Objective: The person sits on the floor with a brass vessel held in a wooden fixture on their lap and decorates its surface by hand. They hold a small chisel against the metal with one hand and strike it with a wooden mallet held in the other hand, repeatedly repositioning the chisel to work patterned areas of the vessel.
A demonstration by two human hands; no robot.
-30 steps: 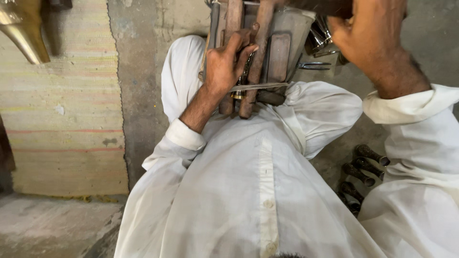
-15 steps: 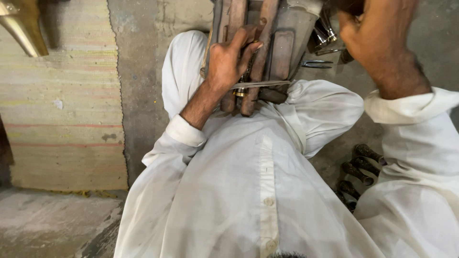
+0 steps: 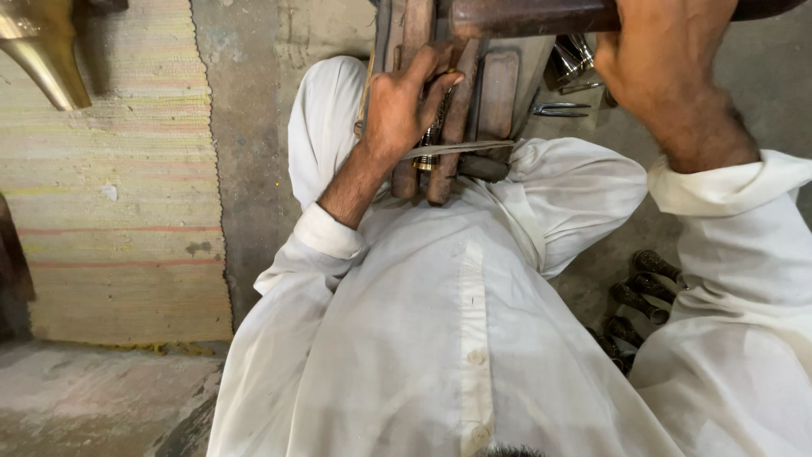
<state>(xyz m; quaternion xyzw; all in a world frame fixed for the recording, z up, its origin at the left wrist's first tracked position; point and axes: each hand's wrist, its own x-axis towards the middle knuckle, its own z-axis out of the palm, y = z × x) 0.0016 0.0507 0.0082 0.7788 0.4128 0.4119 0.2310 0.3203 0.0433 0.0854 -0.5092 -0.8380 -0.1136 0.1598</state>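
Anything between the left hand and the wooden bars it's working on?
No. The left hand already rests on the wooden bars, fingers curled over them and over a small brass piece between the bars. The right hand grips a dark handle above.

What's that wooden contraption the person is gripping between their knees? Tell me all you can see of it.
The wooden clamp looks like several worn, reddish-brown upright bars side by side, with a pale strap crossing their lower part. It rests against the white-clothed lap. The left hand wraps around its bars; the right hand grips a dark bar across the top.
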